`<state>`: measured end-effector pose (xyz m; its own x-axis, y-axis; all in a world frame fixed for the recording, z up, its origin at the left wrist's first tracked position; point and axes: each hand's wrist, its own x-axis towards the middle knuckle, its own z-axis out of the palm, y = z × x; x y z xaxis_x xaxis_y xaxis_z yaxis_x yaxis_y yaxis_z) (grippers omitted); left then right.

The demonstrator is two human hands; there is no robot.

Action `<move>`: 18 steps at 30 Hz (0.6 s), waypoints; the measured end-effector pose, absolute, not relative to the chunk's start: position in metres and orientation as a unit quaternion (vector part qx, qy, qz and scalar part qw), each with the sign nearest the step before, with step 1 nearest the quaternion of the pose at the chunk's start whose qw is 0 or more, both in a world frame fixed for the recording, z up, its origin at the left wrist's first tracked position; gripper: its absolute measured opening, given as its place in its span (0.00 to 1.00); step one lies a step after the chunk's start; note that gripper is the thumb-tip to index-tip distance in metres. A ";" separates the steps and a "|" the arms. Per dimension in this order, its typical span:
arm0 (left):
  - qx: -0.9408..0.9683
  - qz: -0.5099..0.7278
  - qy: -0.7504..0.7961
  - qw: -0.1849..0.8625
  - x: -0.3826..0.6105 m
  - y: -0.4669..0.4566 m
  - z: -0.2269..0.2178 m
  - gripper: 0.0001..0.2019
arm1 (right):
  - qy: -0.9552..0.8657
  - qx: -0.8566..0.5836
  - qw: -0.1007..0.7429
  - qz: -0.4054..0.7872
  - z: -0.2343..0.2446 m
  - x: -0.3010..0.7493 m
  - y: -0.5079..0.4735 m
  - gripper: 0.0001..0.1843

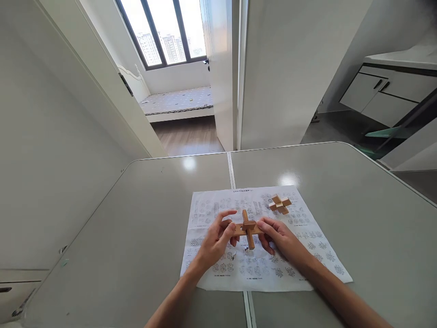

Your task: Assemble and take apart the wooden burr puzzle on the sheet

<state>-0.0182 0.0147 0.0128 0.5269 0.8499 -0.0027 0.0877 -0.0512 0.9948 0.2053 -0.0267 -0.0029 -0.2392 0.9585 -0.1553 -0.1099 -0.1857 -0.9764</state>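
**Crossed wooden bars held in both hands, another cluster lying on the sheet**

Both hands hold a wooden puzzle (248, 229) just above a printed sheet (307, 255) spread on the grey counter (136, 228). The left hand (215, 241) pinches the left end of the horizontal bar between thumb and fingertips, with the forefinger raised over it. The right hand (280, 237) closes its fingers round the right end. Neither hand is free, since each grips the same piece from an opposite side.

The puzzle in hand shows a flat bar running left to right, an upright bar crossing it at the middle, and a short block sitting at the joint. It looks like a loose, partly built cross rather than a tight knot. The bars stick out far and the joint seems thin, so I judge the assembly to be somewhere in its middle. How the notches sit against each other is too small to make out.

Further back on the sheet, to the right and well apart from the hands, lies a smaller wooden cluster (280, 204). It is compact and looks fully interlocked, and nobody is touching it. No loose bars show on the sheet around the hands. The sheet is covered in rows of small diagrams, too fine to read.
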 end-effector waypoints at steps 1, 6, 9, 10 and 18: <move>0.628 0.324 0.356 0.611 -0.018 0.015 0.014 0.22 | -0.479 -0.445 0.423 0.627 -0.003 0.205 -0.027 0.25; 0.582 0.342 0.339 0.655 -0.016 0.017 0.017 0.22 | -0.563 -0.450 0.457 0.521 -0.006 0.205 -0.030 0.25; 0.581 0.335 0.345 0.657 -0.015 0.016 0.016 0.22 | -0.661 -0.433 0.455 0.409 -0.009 0.203 -0.034 0.54; 0.583 0.329 0.346 0.657 -0.015 0.015 0.016 0.21 | -0.682 -0.429 0.446 0.389 -0.011 0.202 -0.035 0.60; 0.613 0.305 0.343 0.643 -0.014 0.015 0.015 0.19 | -0.712 -0.434 0.409 0.370 -0.013 0.199 -0.037 0.49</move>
<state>-0.0145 0.0147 0.0151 0.5788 0.8128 -0.0667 0.0285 0.0616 0.9977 0.1994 -0.0370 -0.0130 -0.2881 0.9212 0.2615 0.3166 0.3493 -0.8819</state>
